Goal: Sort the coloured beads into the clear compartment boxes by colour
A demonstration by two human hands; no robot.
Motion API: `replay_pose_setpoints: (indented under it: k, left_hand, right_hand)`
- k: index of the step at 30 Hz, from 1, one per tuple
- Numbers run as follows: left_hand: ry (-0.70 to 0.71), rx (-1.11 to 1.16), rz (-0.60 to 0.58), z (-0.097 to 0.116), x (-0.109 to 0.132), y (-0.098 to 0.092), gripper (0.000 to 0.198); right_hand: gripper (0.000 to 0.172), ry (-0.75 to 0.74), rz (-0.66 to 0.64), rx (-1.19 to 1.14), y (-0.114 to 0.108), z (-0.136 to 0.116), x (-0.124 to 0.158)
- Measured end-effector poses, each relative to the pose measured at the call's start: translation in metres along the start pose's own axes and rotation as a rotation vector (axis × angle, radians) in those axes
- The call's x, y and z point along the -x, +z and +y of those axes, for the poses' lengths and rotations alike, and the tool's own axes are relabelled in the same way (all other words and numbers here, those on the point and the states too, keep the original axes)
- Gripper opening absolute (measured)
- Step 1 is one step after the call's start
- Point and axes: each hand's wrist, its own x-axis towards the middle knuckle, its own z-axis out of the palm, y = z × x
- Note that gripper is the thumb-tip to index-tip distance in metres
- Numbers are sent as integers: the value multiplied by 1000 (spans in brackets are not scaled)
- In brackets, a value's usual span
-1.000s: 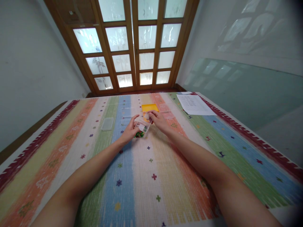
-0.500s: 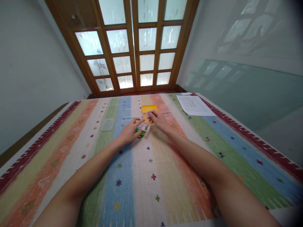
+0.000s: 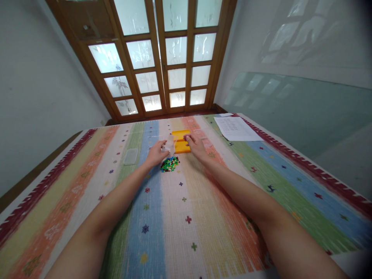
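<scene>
My left hand (image 3: 155,152) is closed round a small clear plastic box (image 3: 168,145), held tilted just above the striped cloth. Below it lies a small heap of green, blue and dark pieces (image 3: 169,164). My right hand (image 3: 195,144) rests with curled fingers against the right end of a yellow tray (image 3: 179,142); whether it holds anything is hidden.
A clear lid (image 3: 130,156) lies to the left on the striped cloth (image 3: 186,209). More clear boxes sit behind the tray. A printed sheet of paper (image 3: 236,128) lies at the far right. Wooden glazed doors (image 3: 162,58) stand beyond the table.
My left hand has lifted the clear box up and away to the left, uncovering the heap of coloured pieces. My right hand let go of the box and moved to the yellow tray.
</scene>
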Motion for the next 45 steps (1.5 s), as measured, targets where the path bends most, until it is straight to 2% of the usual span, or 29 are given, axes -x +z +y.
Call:
replay_pose_setpoints:
  k: [6, 13, 21, 26, 30, 33, 36, 41, 45]
  left_hand:
    - [-29, -82, 5, -15, -4, 12, 60]
    - [47, -215, 10, -28, 1, 18, 57]
    - [123, -332, -29, -26, 5, 13, 48]
    - [124, -358, -38, -26, 8, 12, 45]
    - [99, -306, -10, -28, 8, 12, 41]
    - [75, -279, 19, -29, 8, 12, 40]
    - [59, -283, 19, -30, 8, 12, 42]
    - [62, -317, -52, -29, 7, 10, 35]
    - [103, -346, -82, -31, 6, 9, 30]
  right_hand:
    - [44, 0, 33, 32, -3, -1, -1]
    - [43, 13, 32, 31, -1, -5, 3]
    - [40, 19, -34, 44, 1, -12, 8]
    - [31, -38, -60, 209, 0, -5, 8]
    - [18, -114, -21, 509, -12, 10, 1]
    - [21, -116, 53, 665, -33, 24, -10]
    - [26, -51, 100, 765, -57, 39, -22]
    - [25, 73, -115, 753, -79, 55, -27]
    - [22, 23, -244, 717, -76, 58, -21]
